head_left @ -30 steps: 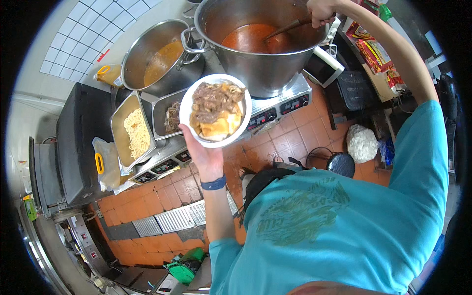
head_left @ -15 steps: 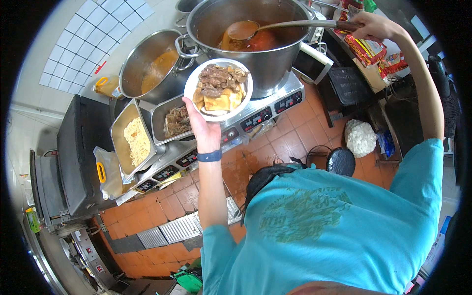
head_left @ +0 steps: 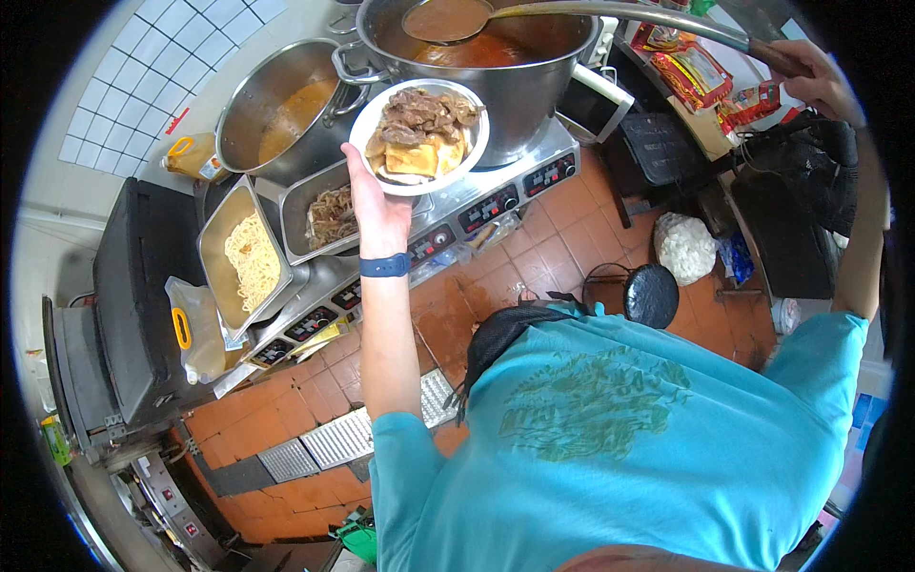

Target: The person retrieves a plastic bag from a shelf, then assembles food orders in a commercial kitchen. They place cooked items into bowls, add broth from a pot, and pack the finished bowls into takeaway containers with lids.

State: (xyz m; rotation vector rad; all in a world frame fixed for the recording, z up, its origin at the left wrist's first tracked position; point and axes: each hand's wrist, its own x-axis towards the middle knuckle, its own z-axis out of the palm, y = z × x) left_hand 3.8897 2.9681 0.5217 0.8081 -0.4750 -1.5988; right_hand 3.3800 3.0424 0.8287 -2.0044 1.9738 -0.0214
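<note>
The left hand is cupped under a white bowl, palm up and fingers curled to the rim, holding it level just in front of the big steel pot; a dark blue band sits on that wrist. The bowl is heaped with brown meat and pale yellow blocks. The right hand is closed round the end of a long-handled ladle, whose cup, full of brown broth, hangs above the red soup in the big pot. A second steel pot with orange broth stands to the left, both on a steel worktop with dark control panels along its front edge. Beside them lie a tray of yellow noodles and a tray of brown shredded food. A yellow jug with a handle stands by the tiled wall, and a clear plastic jug with a yellow handle sits by the noodle tray. Near the right hand lie red and yellow flat packets, with printed fronts too small to make out. On the orange tiled floor are a white knotted bag and a round black stool.
</note>
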